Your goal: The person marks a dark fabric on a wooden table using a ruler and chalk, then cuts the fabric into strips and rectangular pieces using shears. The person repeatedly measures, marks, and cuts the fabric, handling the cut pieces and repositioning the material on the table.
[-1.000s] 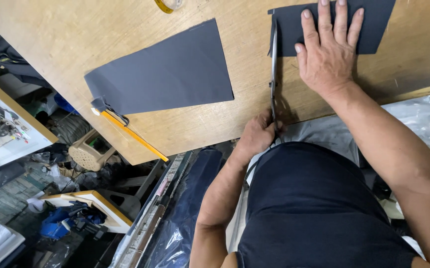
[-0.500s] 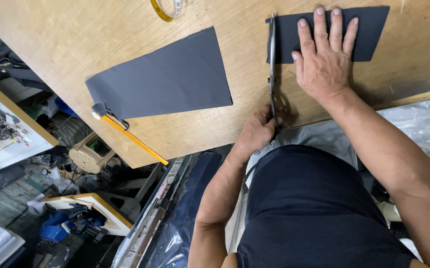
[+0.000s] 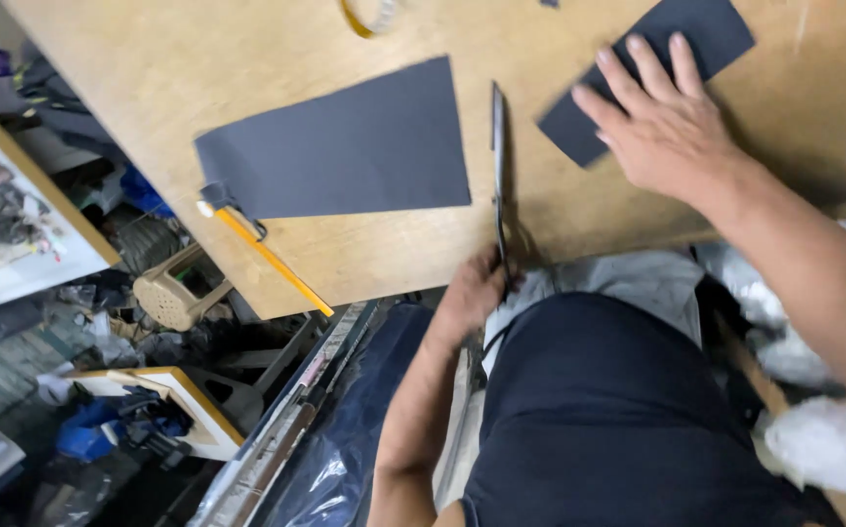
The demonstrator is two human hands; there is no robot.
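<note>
My left hand (image 3: 474, 291) grips the handles of long black scissors (image 3: 497, 156) at the front edge of a wooden table (image 3: 247, 59). The blades point away from me and lie closed on the wood. My right hand (image 3: 659, 127) rests flat, fingers spread, on a small dark grey sheet (image 3: 706, 29) to the right of the blades. A larger dark grey sheet (image 3: 345, 146) lies to the left of the scissors, apart from them.
A yellow stick with a grey clip (image 3: 257, 244) runs along the table's left front edge. A tape roll (image 3: 369, 15) sits at the far edge. Left of the table are a white shelf (image 3: 23, 234), a tan plastic stool (image 3: 174, 293) and floor clutter.
My right hand has slid the small grey sheet to the right and turned it, away from the scissor blades. The camera view has shifted. My left hand still holds the scissors.
</note>
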